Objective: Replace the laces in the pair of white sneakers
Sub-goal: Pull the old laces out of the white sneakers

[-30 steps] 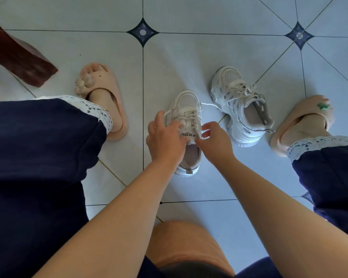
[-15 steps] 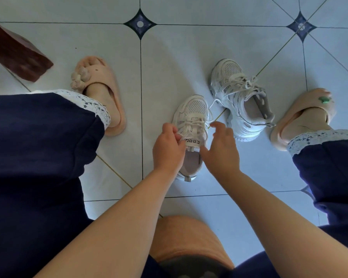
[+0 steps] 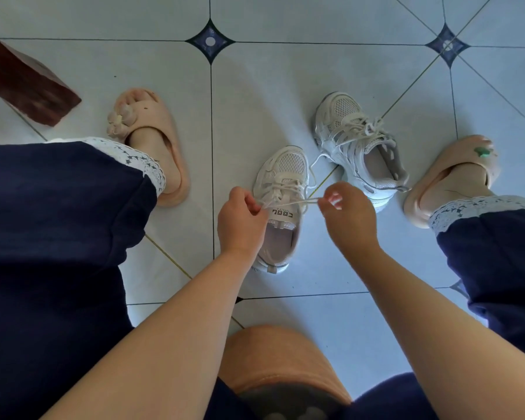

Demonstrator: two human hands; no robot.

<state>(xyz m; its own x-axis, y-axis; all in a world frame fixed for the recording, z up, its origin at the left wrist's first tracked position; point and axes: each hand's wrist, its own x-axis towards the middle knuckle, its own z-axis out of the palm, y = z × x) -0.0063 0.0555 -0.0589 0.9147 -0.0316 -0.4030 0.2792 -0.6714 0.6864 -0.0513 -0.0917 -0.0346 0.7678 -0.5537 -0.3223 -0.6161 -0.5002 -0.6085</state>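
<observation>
Left hand point(image 3: 240, 219), right hand point(image 3: 350, 213) — pinching lace point(image 3: 296, 202).

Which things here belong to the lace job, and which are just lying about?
Job: near sneaker; its lace, pinched by left hand and right hand; far sneaker.
Not job: brown wooden piece; left slipper and right slipper, both worn.

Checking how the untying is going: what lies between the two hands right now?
In the head view, a stretch of lace runs from the left hand to the right hand, above the near sneaker.
</observation>
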